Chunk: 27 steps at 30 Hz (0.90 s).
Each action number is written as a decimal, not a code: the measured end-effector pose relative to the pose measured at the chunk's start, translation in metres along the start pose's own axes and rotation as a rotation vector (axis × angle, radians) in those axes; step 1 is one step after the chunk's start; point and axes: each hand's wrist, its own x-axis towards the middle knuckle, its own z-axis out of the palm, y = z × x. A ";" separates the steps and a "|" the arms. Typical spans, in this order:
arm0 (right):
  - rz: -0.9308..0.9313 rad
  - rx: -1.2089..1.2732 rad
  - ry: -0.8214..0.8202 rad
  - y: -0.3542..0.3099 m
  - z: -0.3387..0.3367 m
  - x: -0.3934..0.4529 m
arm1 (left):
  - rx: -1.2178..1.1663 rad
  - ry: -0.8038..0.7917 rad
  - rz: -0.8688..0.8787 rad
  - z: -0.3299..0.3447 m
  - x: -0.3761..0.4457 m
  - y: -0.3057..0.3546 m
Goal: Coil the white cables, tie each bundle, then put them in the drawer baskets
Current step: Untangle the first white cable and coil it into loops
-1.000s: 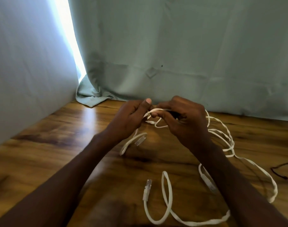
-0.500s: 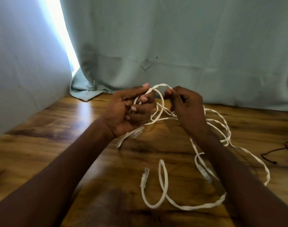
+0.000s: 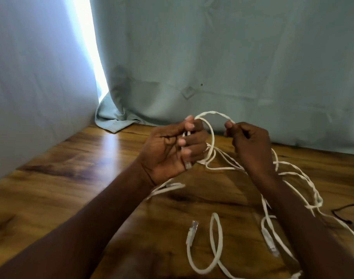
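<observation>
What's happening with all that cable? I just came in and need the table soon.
A person is coiling a white cable above a wooden table. The left hand grips the gathered loops, and the right hand pinches the strand arching between them. Most of the cable lies loose on the table, with one plug near the front edge. Nothing is tied yet, and no drawer baskets are in view.
</observation>
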 end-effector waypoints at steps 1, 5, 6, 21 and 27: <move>-0.009 -0.042 -0.068 0.002 0.001 -0.002 | -0.034 0.001 0.055 -0.002 0.000 0.003; -0.176 -0.340 -0.352 0.009 0.010 -0.012 | -0.211 0.125 0.292 -0.020 -0.010 0.028; -0.208 -0.412 -0.439 0.009 0.014 -0.014 | -0.251 0.189 0.344 -0.024 -0.013 0.036; -0.528 -0.343 -0.681 -0.018 0.048 -0.044 | 1.048 0.601 0.364 -0.037 0.004 0.006; -0.579 -0.259 -0.396 -0.023 0.036 -0.033 | 1.609 0.579 0.362 -0.045 -0.002 0.004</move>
